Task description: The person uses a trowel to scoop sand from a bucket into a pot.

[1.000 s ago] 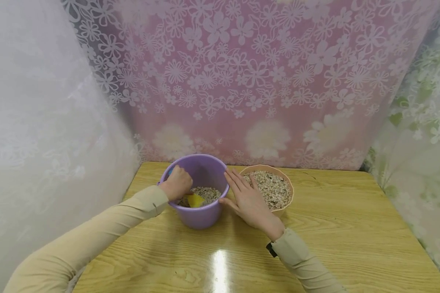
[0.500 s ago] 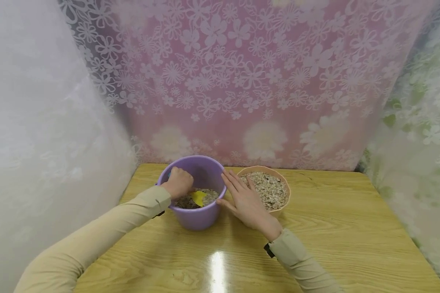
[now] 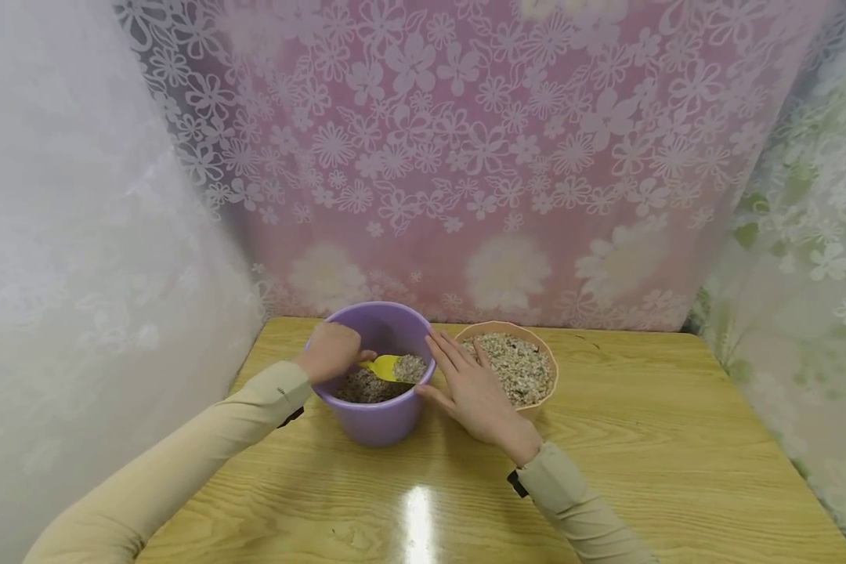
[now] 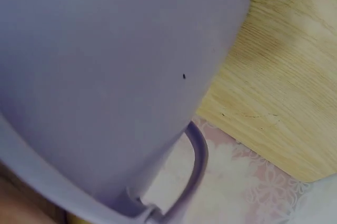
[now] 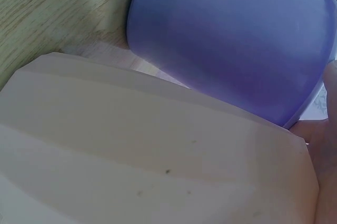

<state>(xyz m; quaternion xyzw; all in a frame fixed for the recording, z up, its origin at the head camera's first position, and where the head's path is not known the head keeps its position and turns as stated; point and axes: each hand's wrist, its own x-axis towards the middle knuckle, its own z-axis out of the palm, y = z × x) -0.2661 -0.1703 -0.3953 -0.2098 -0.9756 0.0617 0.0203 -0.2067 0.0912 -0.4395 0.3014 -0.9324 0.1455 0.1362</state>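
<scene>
My left hand [image 3: 334, 350] grips a yellow shovel [image 3: 383, 367] inside the purple bucket [image 3: 377, 423], its fingers curled round the handle. Pale, grainy material [image 3: 410, 368] lies on the shovel's blade, above the darker grains [image 3: 366, 387] in the bucket. With straight fingers, my right hand [image 3: 474, 389] touches the bucket's right rim. Close beside that hand stands a peach bowl [image 3: 551, 392] full of pale grains [image 3: 518, 364]. In the left wrist view the bucket's wall [image 4: 105, 76] hides most of the left hand.
Bucket and bowl stand side by side on a wood-grain table [image 3: 641, 439]. A purple bail handle [image 4: 197, 166] hangs at the bucket's rim. Behind the table hangs a pink flowered curtain [image 3: 423, 196], with pale sheets at both sides.
My left hand has shifted left and lifted the shovel, which now carries grains on its blade near the bucket's right wall. The right hand stays at the rim.
</scene>
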